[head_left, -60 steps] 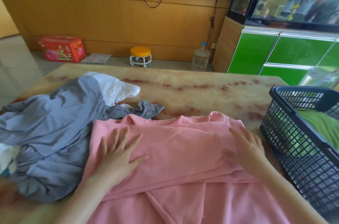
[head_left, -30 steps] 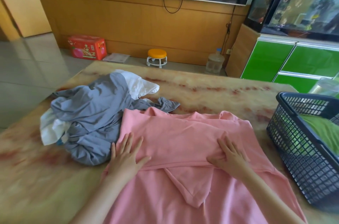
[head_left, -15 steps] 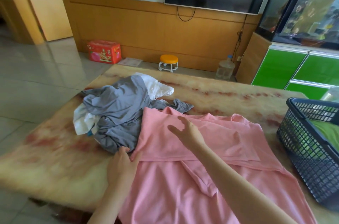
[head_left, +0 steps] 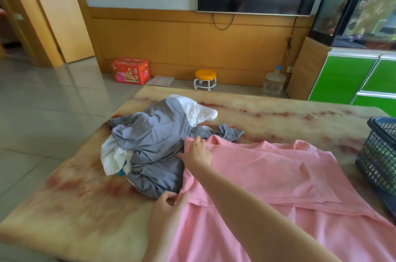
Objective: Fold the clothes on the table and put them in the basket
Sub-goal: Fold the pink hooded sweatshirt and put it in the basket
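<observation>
- The pink garment (head_left: 267, 171) is being carried by the near right part of the tabletop (head_left: 85, 208); it is being shown spread flat, with its far part doubled over the near part.
- Its far left corner is being pinched by the right hand (head_left: 198, 151); the grip is clamped on the cloth's edge.
- Its near left edge is being pinched by the left hand (head_left: 169, 206); the fingers are curled and the grip is likewise clamped on the pink cloth.
- A crumpled grey garment (head_left: 154, 143) is being touched by the pink edge on the left; a white garment (head_left: 199, 111) is being half covered by the grey one.
- The basket (head_left: 377, 161), of dark mesh, is being cut off by the right border; it is standing just beside the pink garment.
- Beyond the tabletop, a red box (head_left: 130, 70), an orange stool (head_left: 205, 79) and a water bottle (head_left: 274, 84) are being shown on the floor by the wooden wall.
</observation>
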### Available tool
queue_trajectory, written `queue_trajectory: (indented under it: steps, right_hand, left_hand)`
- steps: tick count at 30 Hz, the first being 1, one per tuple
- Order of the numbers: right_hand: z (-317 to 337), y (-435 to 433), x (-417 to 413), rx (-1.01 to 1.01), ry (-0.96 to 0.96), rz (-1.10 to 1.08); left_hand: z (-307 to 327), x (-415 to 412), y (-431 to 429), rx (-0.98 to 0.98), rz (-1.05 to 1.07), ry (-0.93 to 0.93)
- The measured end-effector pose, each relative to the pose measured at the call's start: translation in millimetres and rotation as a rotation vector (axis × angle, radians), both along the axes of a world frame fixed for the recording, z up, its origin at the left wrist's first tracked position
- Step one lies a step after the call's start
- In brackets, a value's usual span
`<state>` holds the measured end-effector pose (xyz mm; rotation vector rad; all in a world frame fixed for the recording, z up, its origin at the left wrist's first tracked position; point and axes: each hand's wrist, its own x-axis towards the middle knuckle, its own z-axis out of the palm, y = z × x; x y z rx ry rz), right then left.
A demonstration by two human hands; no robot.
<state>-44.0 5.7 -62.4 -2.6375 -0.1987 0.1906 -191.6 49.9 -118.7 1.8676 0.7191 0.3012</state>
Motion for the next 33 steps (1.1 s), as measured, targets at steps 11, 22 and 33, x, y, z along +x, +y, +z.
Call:
queue_trajectory:
  steps: [11,22,33]
  right_hand:
    - [36.0,-57.8,5.1,0.520,0.003,-0.095]
    - [34.8,-213.2,30.1,0.438,-0.097,-0.166]
    - [-10.4,-262.8,39.4,0.437,-0.040,-0.165]
  left_hand:
    - [43.6,17.2,-48.7,0.187,-0.195,-0.068]
    - [72.2,40.5,-177.0,0.383,-0.530,0.001]
    - [53.6,46.8,-234.4,0.349,-0.695,0.173]
